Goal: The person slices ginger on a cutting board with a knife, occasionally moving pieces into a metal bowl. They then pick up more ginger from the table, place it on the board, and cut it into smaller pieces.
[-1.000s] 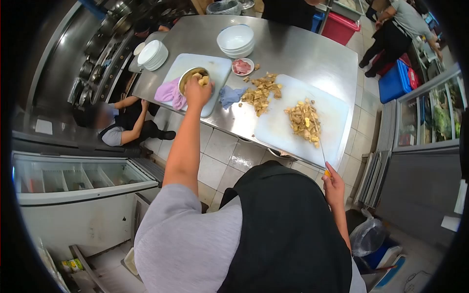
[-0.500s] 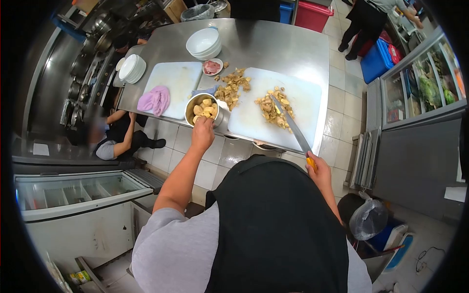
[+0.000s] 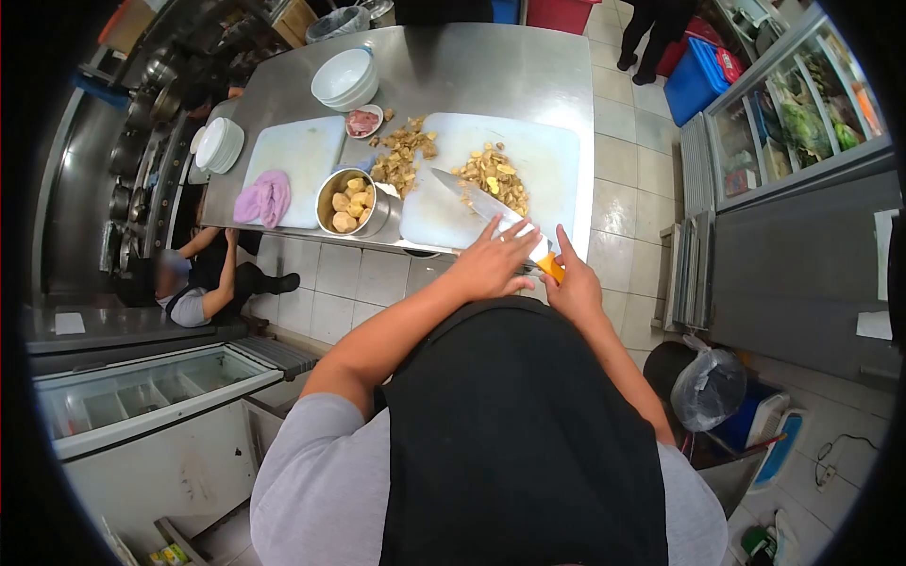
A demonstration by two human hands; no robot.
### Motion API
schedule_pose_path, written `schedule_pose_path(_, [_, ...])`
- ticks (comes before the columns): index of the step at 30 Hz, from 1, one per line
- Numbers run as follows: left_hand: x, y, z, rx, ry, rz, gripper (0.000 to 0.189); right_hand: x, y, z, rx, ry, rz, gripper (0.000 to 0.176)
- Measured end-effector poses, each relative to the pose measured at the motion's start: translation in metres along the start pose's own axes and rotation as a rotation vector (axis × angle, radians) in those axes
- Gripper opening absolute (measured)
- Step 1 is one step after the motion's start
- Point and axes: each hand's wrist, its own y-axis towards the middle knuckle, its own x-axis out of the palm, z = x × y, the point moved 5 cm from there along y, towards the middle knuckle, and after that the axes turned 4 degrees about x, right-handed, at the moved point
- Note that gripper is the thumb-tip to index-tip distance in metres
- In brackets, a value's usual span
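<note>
My right hand [image 3: 578, 288] is closed around the yellow handle of a large kitchen knife [image 3: 486, 203], whose blade points up and left across the white cutting board [image 3: 547, 160]. Fingers apart, my left hand [image 3: 493, 261] lies over the lower part of the blade near the handle. Just beyond the blade sits a pile of chopped yellow-brown pieces [image 3: 498, 174]. To the left of the board, a metal pot [image 3: 385, 215] holds several pale yellow, rounded pieces [image 3: 351, 203]. A heap of brown scraps [image 3: 401, 156] lies between the pot and the board.
Further left are a second cutting board [image 3: 293, 151] and a lilac cloth [image 3: 264, 198]. Stacked white bowls [image 3: 344, 80], a small dish of meat [image 3: 362, 121] and white plates [image 3: 220, 146] stand on the steel table [image 3: 472, 66]. A person [image 3: 203, 283] crouches at left; another stands at upper right.
My left hand has left the pot and moved right to the knife blade. The knife has shifted left and down from the chopped pile. The view has shifted, too.
</note>
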Motion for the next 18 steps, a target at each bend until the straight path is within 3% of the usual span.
schedule_pose_path(5, [0.002,0.000,-0.052,-0.129,0.090,0.036,0.106,-0.017,-0.019,0.009,0.073,-0.024,0.025,0.118])
schedule_pose_path(9, [0.003,-0.023,-0.111,-0.221,0.133,-0.082,0.106,-0.024,-0.034,0.031,0.035,-0.082,0.068,0.121])
schedule_pose_path(13, [-0.002,-0.038,-0.155,-0.327,0.175,-0.041,0.106,-0.034,-0.041,0.055,0.000,0.052,0.119,0.091])
schedule_pose_path(14, [-0.004,-0.043,-0.156,-0.312,0.128,0.086,0.106,-0.034,-0.040,0.061,0.033,0.137,0.152,0.071])
schedule_pose_path(18, [0.007,-0.060,-0.137,-0.288,-0.135,0.264,0.107,0.003,0.013,0.069,0.047,0.264,0.247,0.057])
